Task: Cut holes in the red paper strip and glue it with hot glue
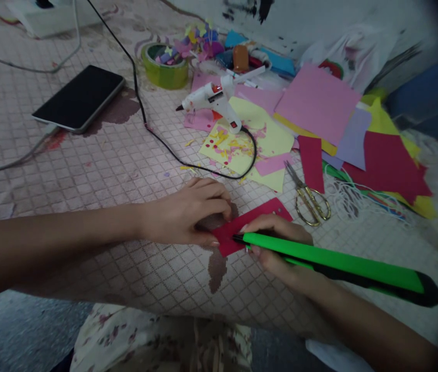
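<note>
A small red paper strip (231, 230) lies on the quilted tablecloth between my hands. My left hand (188, 209) pinches its left end between thumb and curled fingers. My right hand (281, 243) grips a long green-and-black hand tool (331, 253) near its narrow dark tip, which rests over the middle of the strip. The tool's wide end points toward the lower right; its exact kind is unclear. Small pale spots show near the strip's far corner. Gold-handled scissors (312, 204) lie just beyond my right hand.
A white glue gun (215, 101) sits on yellow paper (273, 132) strewn with scraps, its black cord (199, 166) looping over the cloth. Coloured sheets (319, 103) and white string (348, 199) lie to the right. Tape (165, 75) and a tablet (81, 98) are further back left.
</note>
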Action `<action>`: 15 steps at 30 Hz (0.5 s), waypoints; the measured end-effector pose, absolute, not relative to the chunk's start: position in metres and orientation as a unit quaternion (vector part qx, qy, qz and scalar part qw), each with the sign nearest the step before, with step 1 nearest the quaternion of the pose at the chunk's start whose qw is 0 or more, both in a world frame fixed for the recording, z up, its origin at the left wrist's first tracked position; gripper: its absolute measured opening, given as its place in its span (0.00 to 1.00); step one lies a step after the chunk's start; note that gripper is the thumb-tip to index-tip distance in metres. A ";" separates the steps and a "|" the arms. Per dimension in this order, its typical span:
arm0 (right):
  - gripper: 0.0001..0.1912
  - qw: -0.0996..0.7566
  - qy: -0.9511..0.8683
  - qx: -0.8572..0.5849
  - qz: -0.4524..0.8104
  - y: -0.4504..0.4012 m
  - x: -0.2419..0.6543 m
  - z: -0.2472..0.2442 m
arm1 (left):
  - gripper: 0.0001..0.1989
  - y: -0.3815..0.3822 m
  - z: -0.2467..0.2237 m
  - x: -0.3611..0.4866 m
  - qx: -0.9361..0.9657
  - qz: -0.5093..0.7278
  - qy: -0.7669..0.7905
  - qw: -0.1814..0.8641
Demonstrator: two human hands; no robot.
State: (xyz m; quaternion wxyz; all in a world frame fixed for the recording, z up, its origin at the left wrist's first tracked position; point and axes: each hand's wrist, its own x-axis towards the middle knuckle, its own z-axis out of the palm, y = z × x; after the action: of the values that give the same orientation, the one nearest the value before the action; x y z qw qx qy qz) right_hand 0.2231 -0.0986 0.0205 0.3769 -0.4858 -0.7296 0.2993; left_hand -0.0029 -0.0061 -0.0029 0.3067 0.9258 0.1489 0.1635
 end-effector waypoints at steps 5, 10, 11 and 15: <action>0.10 0.367 -0.743 -0.476 0.296 -0.096 0.224 0.020 | 0.15 -0.007 -0.002 -0.003 0.927 0.160 0.149 0.305; 0.10 0.366 -0.748 -0.459 0.311 -0.096 0.223 0.020 | 0.15 -0.006 -0.003 -0.002 0.924 0.167 0.146 0.311; 0.10 0.365 -0.747 -0.457 0.314 -0.096 0.223 0.020 | 0.15 -0.006 -0.003 -0.002 0.924 0.168 0.146 0.312; 0.12 0.374 -0.738 -0.462 0.320 -0.098 0.222 0.017 | 0.15 -0.006 -0.003 -0.003 0.924 0.161 0.150 0.312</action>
State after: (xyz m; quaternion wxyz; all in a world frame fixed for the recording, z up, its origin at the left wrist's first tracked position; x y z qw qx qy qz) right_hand 0.2223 -0.0978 0.0169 0.3736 -0.4619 -0.7380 0.3201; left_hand -0.0028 -0.0061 -0.0033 0.3121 0.9242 0.1496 0.1615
